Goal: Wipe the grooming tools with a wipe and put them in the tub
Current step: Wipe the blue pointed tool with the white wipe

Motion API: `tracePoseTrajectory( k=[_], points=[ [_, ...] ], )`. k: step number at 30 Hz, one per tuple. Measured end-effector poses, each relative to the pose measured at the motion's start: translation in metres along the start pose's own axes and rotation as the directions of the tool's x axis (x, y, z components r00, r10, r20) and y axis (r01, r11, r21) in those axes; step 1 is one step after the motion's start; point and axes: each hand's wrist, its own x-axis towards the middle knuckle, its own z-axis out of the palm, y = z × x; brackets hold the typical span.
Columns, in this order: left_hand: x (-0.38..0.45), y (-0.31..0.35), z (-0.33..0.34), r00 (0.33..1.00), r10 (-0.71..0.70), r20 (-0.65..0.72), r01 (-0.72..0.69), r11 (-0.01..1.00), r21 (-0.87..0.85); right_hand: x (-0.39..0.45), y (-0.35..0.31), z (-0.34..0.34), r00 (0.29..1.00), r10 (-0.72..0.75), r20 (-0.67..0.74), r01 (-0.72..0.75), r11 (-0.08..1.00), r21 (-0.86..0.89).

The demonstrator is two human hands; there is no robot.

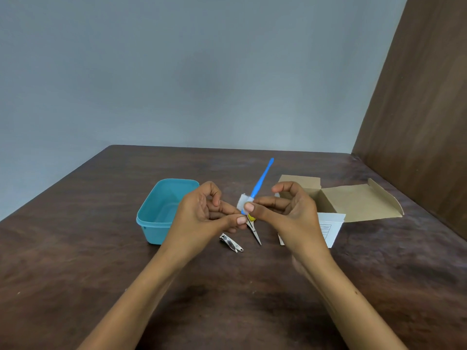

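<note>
Both hands [202,213] [288,210] pinch the blue tool [261,181], wipe [243,202] wrapped around it.

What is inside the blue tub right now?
The blue tub looks empty: only its bare inner walls and floor show. The left hand covers its right corner, so that corner stays unseen.

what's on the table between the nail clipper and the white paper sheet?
In the head view, the small scissors lie between the nail clipper and the white paper sheet, blades pointing toward the camera, handles hidden under the hands. Otherwise bare table.
</note>
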Motion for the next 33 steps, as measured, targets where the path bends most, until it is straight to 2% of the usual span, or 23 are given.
tracePoseTrajectory(
  k=[3,8,11,16,22,30,33],
  points=[
    [0.0003,-0.0007,-0.0001,1.000,-0.014,-0.003,0.014,0.999,-0.031,0.0001,0.0017,0.0011,0.999,-0.017,-0.041,0.019,0.999,0.050],
    [0.0000,-0.0028,-0.0002,1.000,-0.022,-0.003,0.021,0.999,-0.043,-0.0021,0.0030,0.0015,0.999,0.043,0.023,-0.042,0.998,-0.041],
    [0.0003,-0.0019,-0.0007,1.000,-0.029,0.012,0.029,0.999,-0.034,-0.0015,0.0007,-0.0013,0.996,0.079,0.033,-0.078,0.997,-0.013],
    [-0.0003,0.0014,-0.0016,0.999,-0.033,0.038,0.034,0.999,-0.030,-0.0008,-0.0016,-0.0030,0.999,0.027,-0.024,-0.026,0.999,0.042],
    [0.0003,0.0015,-0.0039,0.998,-0.041,0.048,0.040,0.999,0.028,-0.0021,0.0041,-0.0018,0.994,0.099,0.051,-0.092,0.988,-0.128],
    [-0.0009,0.0056,-0.0030,0.995,-0.066,0.078,0.070,0.996,-0.048,-0.0034,-0.0022,0.0025,0.996,0.010,-0.089,0.000,0.995,0.104],
    [-0.0015,0.0063,-0.0035,0.995,-0.063,0.075,0.066,0.997,-0.039,-0.0054,0.0014,0.0042,0.998,0.021,-0.059,-0.020,1.000,0.021]
  ],
)
